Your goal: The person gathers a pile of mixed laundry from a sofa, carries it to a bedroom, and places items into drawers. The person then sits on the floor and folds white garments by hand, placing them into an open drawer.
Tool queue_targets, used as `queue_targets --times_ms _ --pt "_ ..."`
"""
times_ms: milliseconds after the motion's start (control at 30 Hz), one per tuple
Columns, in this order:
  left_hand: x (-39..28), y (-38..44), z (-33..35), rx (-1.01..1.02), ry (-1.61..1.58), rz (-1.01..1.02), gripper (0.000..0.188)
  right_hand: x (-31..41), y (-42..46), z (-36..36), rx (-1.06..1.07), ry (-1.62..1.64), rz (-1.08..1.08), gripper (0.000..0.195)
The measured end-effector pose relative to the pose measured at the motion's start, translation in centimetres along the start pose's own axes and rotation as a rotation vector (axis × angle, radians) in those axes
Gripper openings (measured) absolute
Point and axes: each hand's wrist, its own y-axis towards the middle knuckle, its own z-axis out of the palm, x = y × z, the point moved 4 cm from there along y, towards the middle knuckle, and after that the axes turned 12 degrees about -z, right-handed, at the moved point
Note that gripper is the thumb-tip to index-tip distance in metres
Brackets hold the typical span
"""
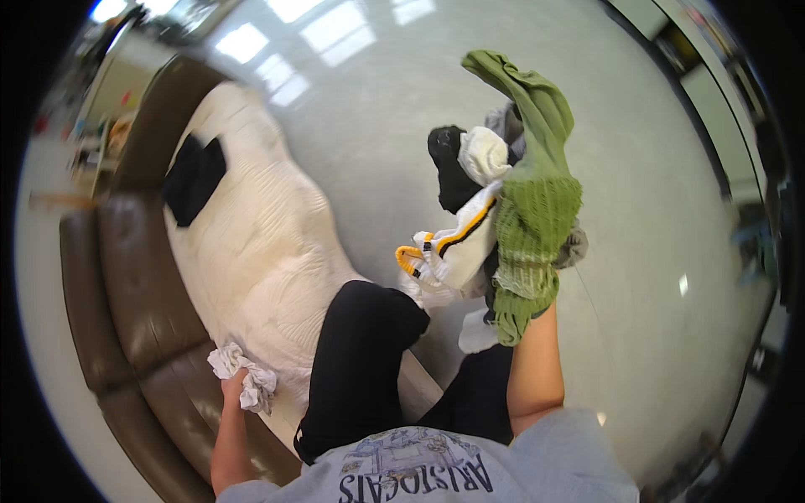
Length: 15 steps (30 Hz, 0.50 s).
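Observation:
My left hand (234,385) grips a crumpled white cloth (255,380) over the edge of the pale sofa cover. On the right, my arm reaches forward into a bundle of laundry, and the cloth hides my right hand. In that bundle hang a long green knitted piece (538,214), a white fabric piece with yellow and black stripes (468,242), a black cloth (451,170), a balled white cloth (484,154) and grey pieces (572,248). A white piece (478,332) hangs lowest. Apart from these, a black garment (195,179) lies on the cover.
A brown leather sofa (144,283) with a cream quilted cover (251,207) runs along the left. Beyond it stand shelves holding small items. Glossy grey floor (641,220) extends ahead and right, with a low cabinet (717,119) at the far right. My black-clad legs are below the bundle.

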Motion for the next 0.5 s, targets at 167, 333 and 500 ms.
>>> queue_targets --times_ms 167,333,500 --pt "-21.1 -6.1 9.8 0.288 -0.046 0.314 0.057 13.6 -8.5 -5.0 -0.185 0.012 -0.216 0.048" --pt "-36.2 -15.9 23.0 0.829 -0.19 0.132 0.046 23.3 -21.1 -4.3 -0.354 0.101 -0.356 0.047" --pt "-39.9 -50.9 42.8 1.375 -0.465 -0.3 0.053 33.0 -36.8 -4.9 -0.523 0.068 -0.524 0.047"
